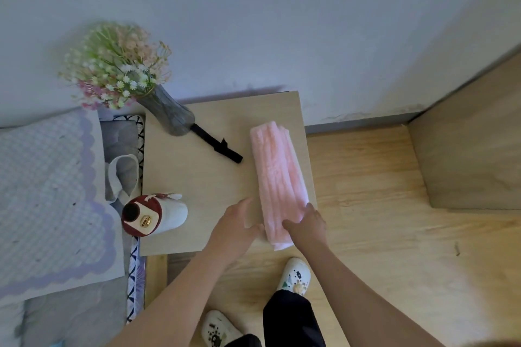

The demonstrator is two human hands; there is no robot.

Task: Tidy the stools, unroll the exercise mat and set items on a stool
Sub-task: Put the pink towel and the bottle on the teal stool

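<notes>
A folded pink towel (277, 177) lies lengthwise along the right edge of a light wooden stool top (203, 177); its near end hangs a little over the front edge. My left hand (239, 227) rests on the stool beside the towel's near end, its thumb against the towel's left side. My right hand (308, 227) lies on the towel's near right corner, with its fingers spread over the cloth. A white bottle with a dark red cap (152, 214) stands at the stool's front left. A black strap (217, 144) lies near the back.
A grey vase of small artificial flowers (166, 113) stands at the stool's back left corner. A bed with a lilac checked pillow (48, 194) adjoins the stool on the left. A wooden cabinet (473, 149) stands at right. My white clogs (294, 275) stand on the wood floor.
</notes>
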